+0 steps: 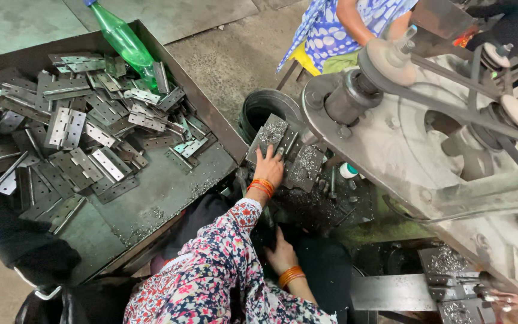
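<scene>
Nearest the camera in the head view, a floral sleeve (211, 276) runs up the middle of the frame, and beside it the right hand (281, 252) rests low in the dark space under the machine, wrist ringed with orange bangles (291, 275). Its fingers lie loosely together, pointing up and left; whether it grips anything cannot be told, since the fingertips sink into shadow.

Further out, the left arm reaches straight ahead, and the left hand (269, 168) lies palm down with fingers pressed together on an open hinge (269, 137) dusted with metal filings. That hinge sits on the machine's work bed, just in front of a dark round bucket (265, 108); its long axis tilts from lower left to upper right, leaves laid flat. A second filing-covered hinge plate (307, 165) lies just right of the hand.

Left of the arm, a shallow metal tray (157, 198) holds a heap of steel hinges (85, 138) lying every way, with a green plastic bottle (124, 41) leaning at its far edge. Right of it stands a belt-driven machine (427, 132), and another person in blue patterned cloth (343, 27) sits beyond.
</scene>
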